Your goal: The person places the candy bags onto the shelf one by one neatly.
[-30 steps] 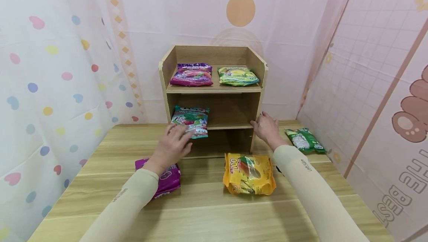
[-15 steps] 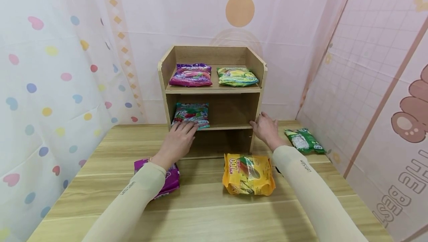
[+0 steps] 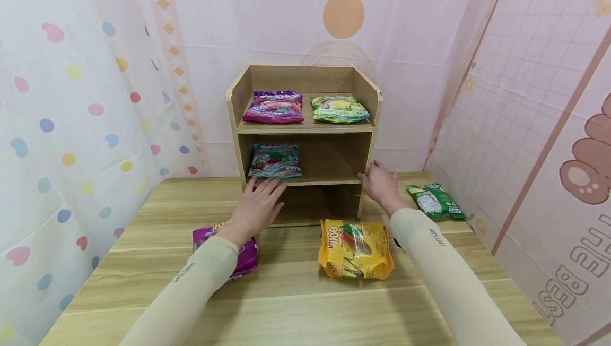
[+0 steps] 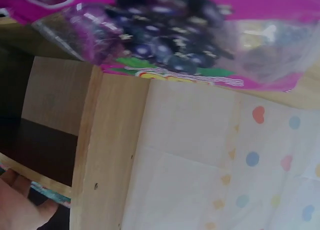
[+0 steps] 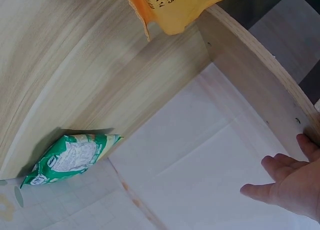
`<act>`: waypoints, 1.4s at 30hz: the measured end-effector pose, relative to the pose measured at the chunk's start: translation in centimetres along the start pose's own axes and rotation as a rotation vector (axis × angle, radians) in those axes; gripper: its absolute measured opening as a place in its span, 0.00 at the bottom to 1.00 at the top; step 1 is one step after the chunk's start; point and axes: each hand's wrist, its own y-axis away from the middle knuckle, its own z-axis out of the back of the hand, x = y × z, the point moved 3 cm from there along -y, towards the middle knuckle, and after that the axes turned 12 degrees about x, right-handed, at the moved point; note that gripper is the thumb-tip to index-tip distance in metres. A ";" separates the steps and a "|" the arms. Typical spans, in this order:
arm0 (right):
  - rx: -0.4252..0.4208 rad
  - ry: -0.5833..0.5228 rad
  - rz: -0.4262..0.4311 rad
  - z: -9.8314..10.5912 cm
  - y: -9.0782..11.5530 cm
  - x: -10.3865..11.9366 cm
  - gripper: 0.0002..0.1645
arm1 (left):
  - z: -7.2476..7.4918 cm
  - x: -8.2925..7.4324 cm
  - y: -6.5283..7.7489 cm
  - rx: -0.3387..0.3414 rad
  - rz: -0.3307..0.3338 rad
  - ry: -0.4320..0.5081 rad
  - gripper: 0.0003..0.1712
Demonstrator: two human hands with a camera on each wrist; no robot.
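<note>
Since the last half second, the teal bag (image 3: 275, 161) has slid deeper into the shelf (image 3: 305, 130), and the left hand (image 3: 253, 209) has dropped slightly to the middle board's front lip. Read as a clock centred on the head view, twelve farthest away: nearest, on the table (image 3: 296, 309), a purple bag (image 3: 245, 261) lies at seven, partly behind the left sleeve (image 3: 191, 282), and a yellow bag (image 3: 355, 250) at five, a strip of table between them.

The left hand, towards half past seven, has its fingers spread and grips nothing; whether they touch the teal bag I cannot tell. The right hand (image 3: 380, 182), past three, pinches the shelf's right side wall.

The teal bag sits within the middle compartment (image 3: 334, 160) at nine, just behind the lip, with room from it to the right wall. Also past three, farther right, a green bag (image 3: 435, 200) lies beside the curtain (image 3: 515, 123). Up top, walls flank a berry-coloured bag (image 3: 274, 107) at eleven and a lemon-coloured bag (image 3: 340, 109) past one, a gap between.
</note>
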 end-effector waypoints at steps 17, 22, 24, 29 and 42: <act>0.003 -0.008 -0.002 -0.1 0.0 0.0 0.20 | 1.9 1.3 0.6 -0.427 0.087 0.160 0.19; -0.001 -0.004 0.000 -0.1 0.0 0.0 0.20 | 2.6 3.2 1.3 -0.566 0.263 0.199 0.24; -0.002 -0.003 0.000 -0.1 0.0 0.0 0.20 | 2.7 3.9 1.6 -0.557 0.359 0.238 0.28; -0.008 0.006 -0.004 0.0 0.0 0.1 0.20 | 2.5 5.5 1.9 -0.396 0.543 0.345 0.35; -0.004 -0.006 0.009 -0.1 -0.1 -0.1 0.21 | 0.5 6.6 1.2 0.008 0.597 0.379 0.27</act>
